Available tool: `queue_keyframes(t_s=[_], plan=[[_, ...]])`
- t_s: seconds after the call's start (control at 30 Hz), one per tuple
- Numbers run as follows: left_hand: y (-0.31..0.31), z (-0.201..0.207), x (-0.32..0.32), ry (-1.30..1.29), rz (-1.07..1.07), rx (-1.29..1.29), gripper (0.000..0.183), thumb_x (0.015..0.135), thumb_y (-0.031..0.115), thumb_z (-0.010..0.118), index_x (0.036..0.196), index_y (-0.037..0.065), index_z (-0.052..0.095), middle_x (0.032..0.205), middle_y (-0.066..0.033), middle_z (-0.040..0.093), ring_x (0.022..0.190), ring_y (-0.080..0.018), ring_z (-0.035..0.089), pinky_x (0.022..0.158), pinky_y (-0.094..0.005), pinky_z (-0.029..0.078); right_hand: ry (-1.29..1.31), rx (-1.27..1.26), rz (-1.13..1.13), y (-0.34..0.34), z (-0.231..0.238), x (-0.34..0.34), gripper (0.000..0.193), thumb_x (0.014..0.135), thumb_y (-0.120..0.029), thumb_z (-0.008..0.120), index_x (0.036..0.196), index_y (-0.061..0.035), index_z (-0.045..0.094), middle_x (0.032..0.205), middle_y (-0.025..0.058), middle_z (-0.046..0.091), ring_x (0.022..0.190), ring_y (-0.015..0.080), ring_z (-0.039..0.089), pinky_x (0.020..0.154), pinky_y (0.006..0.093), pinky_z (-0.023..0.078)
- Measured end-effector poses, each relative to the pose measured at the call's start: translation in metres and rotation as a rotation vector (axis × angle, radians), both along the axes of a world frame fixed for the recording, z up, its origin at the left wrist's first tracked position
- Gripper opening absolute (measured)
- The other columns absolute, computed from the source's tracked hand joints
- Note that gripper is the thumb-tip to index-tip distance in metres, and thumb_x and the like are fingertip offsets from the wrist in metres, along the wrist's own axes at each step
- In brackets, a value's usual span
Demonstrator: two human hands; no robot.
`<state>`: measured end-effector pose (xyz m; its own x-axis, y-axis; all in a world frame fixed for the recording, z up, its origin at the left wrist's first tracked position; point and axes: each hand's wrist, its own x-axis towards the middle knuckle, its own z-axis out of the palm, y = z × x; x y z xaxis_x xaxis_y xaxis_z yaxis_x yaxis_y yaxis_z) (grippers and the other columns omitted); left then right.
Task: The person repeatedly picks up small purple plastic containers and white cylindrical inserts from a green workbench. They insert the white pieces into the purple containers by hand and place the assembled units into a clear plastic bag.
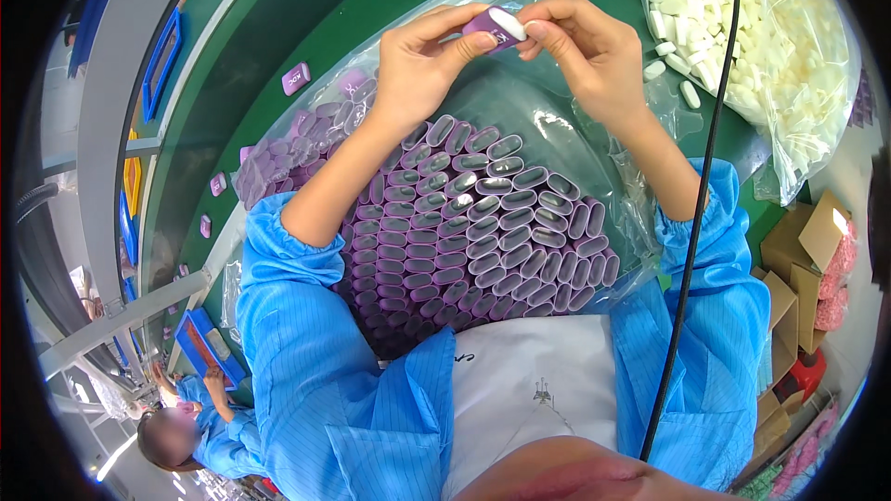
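Observation:
My left hand (422, 60) grips a small purple oblong shell (489, 28) by its side. My right hand (585, 46) pinches a white oval insert (508, 22) at the shell's open end. Both hands are raised over a clear plastic bag (557, 130) packed with several upright purple shells (483, 218), their hollow ends facing up. Blue sleeves cover both forearms.
A clear bag of white inserts (752, 46) lies at the right, with a few loose ones beside it. Purple shells (296, 78) ride the green conveyor (269, 46) at left. A black cable (705, 176) hangs across the right. Cardboard boxes (798, 250) stand at right. Another person (200, 427) sits lower left.

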<state>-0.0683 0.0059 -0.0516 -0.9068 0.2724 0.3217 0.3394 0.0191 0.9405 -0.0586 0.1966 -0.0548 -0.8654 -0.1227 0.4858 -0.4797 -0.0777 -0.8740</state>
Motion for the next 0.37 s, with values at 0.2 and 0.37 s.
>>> queue_keyframes(t_s=[0.2,0.37], plan=[[0.001,-0.003,0.0,-0.112,-0.035,0.099,0.028,0.086,0.005,0.066,0.113,-0.004,0.063,0.097,-0.0114,0.068,0.087,-0.0165,0.064,0.082,-0.0296,0.052,0.41,0.259,-0.172,-0.001,0.004,0.0,0.01,0.082,0.003,0.063,0.093,0.0032,0.064,0.083,0.0101,0.065,0.072,0.0182,0.066,0.064,0.0271,0.054],[0.0,-0.005,0.0,-0.186,-0.059,0.141,0.028,0.087,0.004,0.065,0.114,-0.002,0.063,0.097,-0.0113,0.068,0.086,-0.0168,0.064,0.082,-0.029,0.052,0.797,0.567,-0.199,0.011,0.006,-0.009,0.015,0.081,0.001,0.066,0.096,-0.0021,0.065,0.093,0.0105,0.065,0.083,0.0218,0.066,0.069,0.0292,0.054]])
